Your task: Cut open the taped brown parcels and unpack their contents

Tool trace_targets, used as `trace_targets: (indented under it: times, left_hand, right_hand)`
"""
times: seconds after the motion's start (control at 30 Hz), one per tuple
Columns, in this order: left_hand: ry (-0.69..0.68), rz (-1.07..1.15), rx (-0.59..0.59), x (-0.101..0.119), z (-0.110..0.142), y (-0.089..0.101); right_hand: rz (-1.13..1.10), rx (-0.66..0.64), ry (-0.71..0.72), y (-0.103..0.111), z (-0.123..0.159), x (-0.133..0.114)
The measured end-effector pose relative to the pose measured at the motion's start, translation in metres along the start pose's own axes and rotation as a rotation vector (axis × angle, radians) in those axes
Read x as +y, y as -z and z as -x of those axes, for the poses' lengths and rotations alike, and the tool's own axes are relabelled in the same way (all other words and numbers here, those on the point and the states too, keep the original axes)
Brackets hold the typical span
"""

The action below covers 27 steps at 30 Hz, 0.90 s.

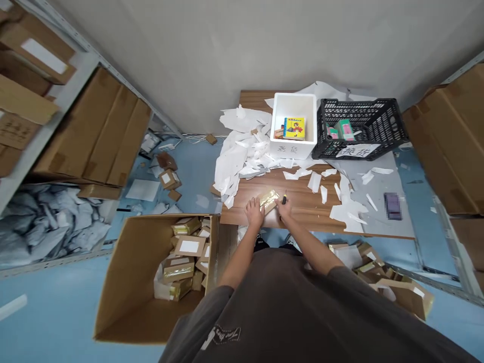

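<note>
A small cardboard parcel [269, 199] wrapped in shiny tape lies near the front edge of the wooden table [242, 194]. At its left end, my left hand [254, 212] grips it with bent fingers. My right hand [284, 208] is closed around a small utility knife [284, 199] with a black and yellow handle, beside the parcel's right end. The thin tip of the knife points away from me. The fingers' undersides are hidden. Something white, perhaps paper, shows under the parcel between my hands.
Torn white paper [242, 151] covers the table's left side. Behind stand a white box [293, 149] holding a colourful box and a black crate [361, 133]. A blurred dark object [393, 205] lies right. A large carton [132, 282] at lower left holds several parcels; more parcels [370, 262] lie lower right.
</note>
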<state>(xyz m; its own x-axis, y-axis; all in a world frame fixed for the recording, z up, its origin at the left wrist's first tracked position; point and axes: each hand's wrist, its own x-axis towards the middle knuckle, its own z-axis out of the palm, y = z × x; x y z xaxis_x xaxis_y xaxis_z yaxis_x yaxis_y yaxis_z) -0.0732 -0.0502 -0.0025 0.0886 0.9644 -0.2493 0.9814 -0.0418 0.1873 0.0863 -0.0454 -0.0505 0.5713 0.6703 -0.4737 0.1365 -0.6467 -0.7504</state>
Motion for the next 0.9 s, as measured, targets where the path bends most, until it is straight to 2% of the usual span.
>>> trace_targets:
  times: [0.1, 0.2, 0.27, 0.33, 0.4, 0.5, 0.6, 0.77, 0.9]
  left_hand:
    - [0.064, 0.069, -0.056, -0.014, 0.009, -0.006]
    - [0.097, 0.164, -0.069, -0.023, 0.009, -0.012]
    - [0.095, 0.224, -0.037, -0.028, 0.006, -0.016]
    - [0.082, 0.275, 0.01, -0.033, 0.002, -0.019]
    - [0.063, 0.316, 0.061, -0.037, -0.001, -0.023]
    - [0.017, 0.343, 0.143, -0.045, -0.005, -0.027]
    - [-0.011, 0.318, 0.178, -0.053, -0.009, -0.03]
    - [-0.002, 0.305, 0.196, -0.061, -0.013, -0.032]
    - [0.031, 0.291, 0.179, -0.055, -0.011, -0.03]
  right_hand:
    - [0.031, -0.06, 0.102, -0.014, -0.041, -0.037]
    - [-0.076, -0.175, 0.157, -0.014, -0.064, -0.049]
    - [-0.203, -0.26, 0.102, 0.003, -0.069, -0.034]
    - [-0.305, -0.297, 0.014, 0.033, -0.07, -0.004]
    - [-0.292, -0.239, -0.011, 0.072, -0.07, 0.034]
    - [-0.149, -0.069, -0.009, 0.129, -0.072, 0.089]
    - [-0.075, 0.024, -0.046, 0.168, -0.081, 0.122]
    - [0.206, 0.089, -0.046, 0.196, -0.105, 0.134]
    - [0.279, 0.172, -0.026, 0.205, -0.095, 0.128]
